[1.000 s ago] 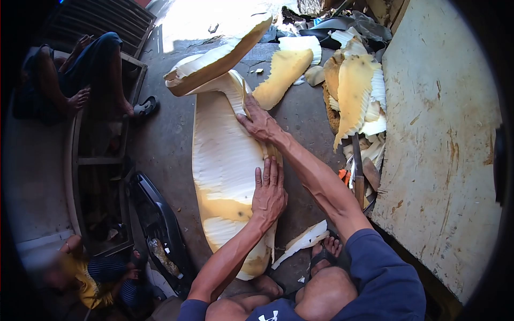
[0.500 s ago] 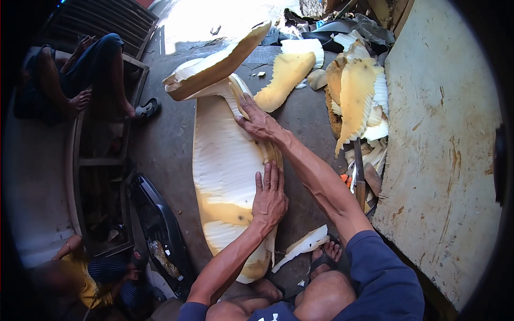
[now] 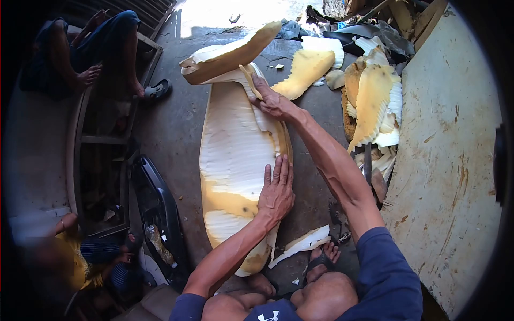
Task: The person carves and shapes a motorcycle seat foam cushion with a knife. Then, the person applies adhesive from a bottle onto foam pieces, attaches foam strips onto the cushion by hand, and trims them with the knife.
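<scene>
A long cream foam pad [image 3: 230, 144], shaped like a motorcycle seat cushion, lies lengthwise on the floor before me. Its upper face looks ribbed and pale, with a yellower, spotted patch lower down. My left hand [image 3: 276, 193] rests flat on the pad's right side, fingers stretched out. Farther up, my right hand [image 3: 274, 101] is closed round a thin strip of foam [image 3: 250, 81] at the pad's right edge; the strip sticks up past my fingers. Beyond it, a thick raised foam end [image 3: 230, 53] slants across the pad's far end.
Torn foam pieces [image 3: 372, 101] are heaped at the right, beside a stained pale board [image 3: 444, 139]. Another foam piece [image 3: 302, 69] lies behind my right hand. A foam scrap [image 3: 302, 245] is near my foot. At left are a black seat base [image 3: 160, 219] and two other people.
My right hand has gone from lying flatter on the foam edge to gripping the strip, which now stands up more. My left hand stays flat on the pad. The view has shifted slightly.
</scene>
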A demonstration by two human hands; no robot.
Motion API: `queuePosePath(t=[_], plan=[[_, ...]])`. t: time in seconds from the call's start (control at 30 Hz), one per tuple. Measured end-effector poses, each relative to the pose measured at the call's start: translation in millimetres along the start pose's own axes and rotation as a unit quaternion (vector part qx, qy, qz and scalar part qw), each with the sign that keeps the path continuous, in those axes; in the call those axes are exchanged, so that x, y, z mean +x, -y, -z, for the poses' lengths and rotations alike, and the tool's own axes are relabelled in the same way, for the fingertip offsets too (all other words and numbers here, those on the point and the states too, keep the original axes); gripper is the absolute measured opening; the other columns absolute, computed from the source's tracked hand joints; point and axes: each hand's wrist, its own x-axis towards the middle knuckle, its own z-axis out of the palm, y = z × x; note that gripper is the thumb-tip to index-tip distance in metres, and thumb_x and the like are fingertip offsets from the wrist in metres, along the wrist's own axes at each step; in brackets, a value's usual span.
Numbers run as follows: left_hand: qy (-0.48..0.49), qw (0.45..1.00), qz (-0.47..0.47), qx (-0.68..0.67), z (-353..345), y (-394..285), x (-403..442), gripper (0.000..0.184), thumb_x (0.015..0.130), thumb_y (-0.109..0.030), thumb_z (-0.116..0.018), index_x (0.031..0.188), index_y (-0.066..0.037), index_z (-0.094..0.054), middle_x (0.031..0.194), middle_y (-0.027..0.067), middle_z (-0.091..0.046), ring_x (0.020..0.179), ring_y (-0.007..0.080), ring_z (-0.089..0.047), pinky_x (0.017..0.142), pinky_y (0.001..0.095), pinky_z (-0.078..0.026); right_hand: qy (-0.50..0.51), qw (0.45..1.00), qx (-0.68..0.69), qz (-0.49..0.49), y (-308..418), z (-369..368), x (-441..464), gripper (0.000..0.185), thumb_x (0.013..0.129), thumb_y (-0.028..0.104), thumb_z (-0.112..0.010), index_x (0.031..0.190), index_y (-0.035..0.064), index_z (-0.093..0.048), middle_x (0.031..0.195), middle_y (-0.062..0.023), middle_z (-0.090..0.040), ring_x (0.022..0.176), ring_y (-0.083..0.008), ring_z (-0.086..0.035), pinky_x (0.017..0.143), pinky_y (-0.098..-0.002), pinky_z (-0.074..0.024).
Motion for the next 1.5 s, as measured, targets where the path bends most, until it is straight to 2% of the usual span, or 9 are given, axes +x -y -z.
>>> queuePosePath(t=[0.43,0.67,0.83,1.0,1.1,1.17,1.27,1.37,1.5], plan=[[-0.024,0.999,-0.004,0.028,-3,1,-1,0.079,0.087,-0.030,-0.058,0.154,0.004,-0.033,0.166,0.0267,-0.013,0.156,0.0394,-0.007,0.125,0.0558,-0.009,0.027,0.999,0.016,-0.013,3,6,3,0.075,0.105,0.034,-0.050,0.162,0.0051,-0.008,0.168,-0.0207,-0.011,0.156,-0.0321,-0.011,0.126,-0.0365,-0.0134],[-0.028,0.999,-0.006,0.021,-2,1,-1,0.074,0.088,-0.027,-0.056,0.151,0.005,-0.036,0.166,0.0256,-0.014,0.156,0.0387,-0.008,0.125,0.0553,-0.010,0.033,0.997,-0.027,-0.065,27,6,1,0.082,0.104,0.041,-0.050,0.161,0.0043,-0.006,0.165,-0.0277,-0.014,0.152,-0.0406,-0.021,0.123,-0.0402,-0.0242],[-0.019,0.999,-0.002,-0.029,2,2,-2,0.064,0.091,-0.020,-0.048,0.150,0.004,-0.040,0.166,0.0237,-0.016,0.157,0.0374,-0.005,0.125,0.0541,-0.010,-0.078,0.957,-0.222,-0.167,57,-27,7,0.084,0.099,0.033,-0.054,0.161,0.0039,-0.004,0.151,-0.0361,-0.034,0.131,-0.0515,-0.047,0.109,-0.0496,-0.0426],[-0.013,0.993,-0.015,-0.116,18,11,-5,0.066,0.089,-0.019,-0.054,0.150,0.003,-0.040,0.164,0.0254,-0.019,0.156,0.0404,-0.009,0.125,0.0533,-0.013,-0.165,0.971,0.010,-0.171,47,4,-3,0.066,0.101,0.027,-0.050,0.155,-0.0008,-0.024,0.138,-0.0313,-0.052,0.128,-0.0442,-0.053,0.105,-0.0474,-0.0463],[-0.152,0.918,0.006,-0.367,37,19,-15,0.065,0.089,-0.016,-0.059,0.148,0.003,-0.040,0.161,0.0268,-0.025,0.152,0.0433,-0.019,0.123,0.0518,-0.020,-0.223,0.938,0.260,-0.060,22,36,-37,0.054,0.105,0.028,-0.047,0.148,-0.0023,-0.038,0.136,-0.0302,-0.056,0.119,-0.0409,-0.061,0.101,-0.0470,-0.0503],[-0.271,0.865,0.079,-0.415,56,27,-18,0.062,0.089,-0.010,-0.060,0.147,0.002,-0.041,0.156,0.0272,-0.034,0.147,0.0431,-0.032,0.120,0.0485,-0.028,-0.129,0.792,0.580,-0.139,69,67,-74,0.049,0.106,0.030,-0.045,0.142,-0.0027,-0.046,0.133,-0.0272,-0.060,0.114,-0.0363,-0.066,0.099,-0.0438,-0.0529],[-0.235,0.770,0.139,-0.576,87,43,-3,0.058,0.098,-0.019,-0.056,0.150,0.001,-0.037,0.151,0.0248,-0.041,0.139,0.0353,-0.043,0.115,0.0440,-0.037,-0.018,0.695,0.703,-0.148,107,70,-111,0.050,0.106,0.032,-0.045,0.140,-0.0044,-0.048,0.121,-0.0265,-0.066,0.107,-0.0352,-0.069,0.091,-0.0438,-0.0585],[-0.186,0.606,0.108,-0.766,118,53,13,0.075,0.102,-0.045,-0.058,0.155,-0.001,-0.028,0.151,0.0215,-0.041,0.135,0.0256,-0.047,0.109,0.0378,-0.042,-0.093,0.718,0.674,-0.146,153,48,-148,0.048,0.106,0.030,-0.044,0.139,-0.0047,-0.049,0.118,-0.0252,-0.067,0.107,-0.0359,-0.069,0.089,-0.0451,-0.0597],[-0.116,0.626,0.127,-0.760,144,50,16,0.057,0.097,-0.039,-0.070,0.133,0.002,-0.055,0.117,0.0101,-0.069,0.099,0.0146,-0.065,0.082,0.0300,-0.054,-0.104,0.828,0.507,-0.217,188,20,-197,0.044,0.106,0.030,-0.050,0.133,-0.0040,-0.054,0.117,-0.0135,-0.068,0.105,-0.0237,-0.068,0.091,-0.0385,-0.0567]])
